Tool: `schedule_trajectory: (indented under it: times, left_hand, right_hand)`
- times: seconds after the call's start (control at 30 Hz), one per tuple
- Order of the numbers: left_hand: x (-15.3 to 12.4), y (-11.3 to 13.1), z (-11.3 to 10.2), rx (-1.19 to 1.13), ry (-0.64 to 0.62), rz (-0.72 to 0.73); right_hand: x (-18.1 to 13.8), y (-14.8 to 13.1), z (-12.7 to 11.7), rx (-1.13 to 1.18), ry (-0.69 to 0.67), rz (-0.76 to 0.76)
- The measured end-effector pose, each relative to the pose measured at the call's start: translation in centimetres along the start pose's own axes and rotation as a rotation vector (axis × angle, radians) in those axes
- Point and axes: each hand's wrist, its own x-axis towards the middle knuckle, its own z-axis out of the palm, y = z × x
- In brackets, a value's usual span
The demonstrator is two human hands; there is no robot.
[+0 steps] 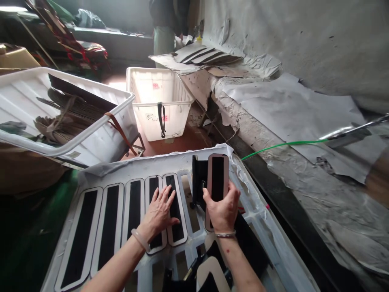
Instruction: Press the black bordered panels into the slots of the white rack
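Observation:
Several long black strips with pale rounded borders [107,227] lie side by side on a white board [146,164] in front of me. My left hand [159,211] lies flat, fingers spread, on the two rightmost strips of the row. My right hand [223,209] grips another such strip [217,172] around its lower half and holds it upright, just right of the row. A black piece [199,178] stands behind that strip. More black and white pieces [209,271] lie below my wrists.
A large white bin [91,129] with brown material sits at the left, a smaller white tub [159,103] behind the board. A paper-covered workbench [288,109] with a green cord [279,145] runs along the right. A person stands at the far end.

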Motion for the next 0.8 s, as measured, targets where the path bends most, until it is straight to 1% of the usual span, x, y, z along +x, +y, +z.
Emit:
schedule_trajectory:
  times: [0.1,0.17,0.27,0.37,0.5,0.6,0.67,0.8]
  left_hand:
    - [0.0,0.0,-0.1,-0.018,-0.009,-0.014]
    - [-0.1,0.1,-0.3,-0.029,-0.013,-0.024]
    - [-0.1,0.4,-0.7,-0.043,-0.014,-0.036]
    - [0.0,0.5,-1.0,-0.057,-0.005,-0.042]
    - [0.3,0.6,-0.9,-0.091,0.023,-0.058]
    - [0.5,0.7,-0.8,-0.119,0.028,-0.061]
    - [0.6,0.7,-0.9,-0.133,0.026,-0.056]
    - [0.7,0.4,-1.0,-0.151,0.025,-0.023]
  right_hand:
    - [-2.0,0.0,2.2,-0.144,-0.168,0.007]
    - [-3.3,0.1,2.9,-0.169,-0.25,0.014]
    - [-4.5,0.3,3.3,-0.187,-0.325,0.008]
    - [-4.8,0.8,3.4,-0.198,-0.363,0.018]
    - [-4.5,1.9,3.0,-0.226,-0.342,0.089]
    - [-4.6,2.2,3.0,-0.251,-0.373,0.095]
    - [-4.7,1.9,3.6,-0.26,-0.41,0.075]
    - [-4.8,0.9,5.8,-0.287,-0.457,0.057]
